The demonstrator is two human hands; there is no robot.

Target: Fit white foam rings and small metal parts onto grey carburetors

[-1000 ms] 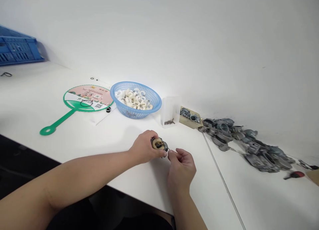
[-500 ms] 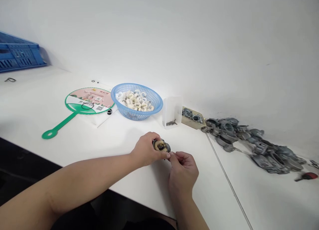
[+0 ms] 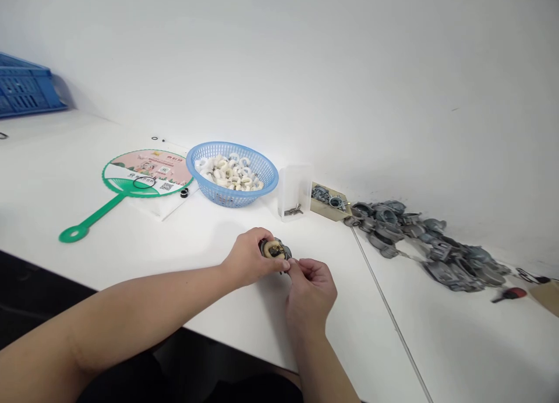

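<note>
A small grey metal carburetor (image 3: 285, 251) with a cream ring-shaped float (image 3: 268, 248) and brass-coloured bits inside is gripped by my left hand (image 3: 247, 258). My left thumb lies along its near side, and the fingers go round the far side. At its near right edge, the thumb and forefinger of my right hand (image 3: 311, 292) are pinched together, close to my left thumb tip. Whatever sits in that pinch is too small and covered to make out. Both hands are just above the white table (image 3: 244, 313).
Behind stand a blue basket (image 3: 231, 200) of cream floats, a clear box (image 3: 301, 179) with small metal pins, and a tray (image 3: 325, 209) of metal parts. Grey castings (image 3: 388, 216) are heaped at right, near a red-and-black tool (image 3: 513, 293). Left: a green-handled fan (image 3: 98, 215), a blue crate (image 3: 28, 88).
The view has shifted a little, so everything sits slightly further left in the picture. Both hands keep the same hold at the carburetor.
</note>
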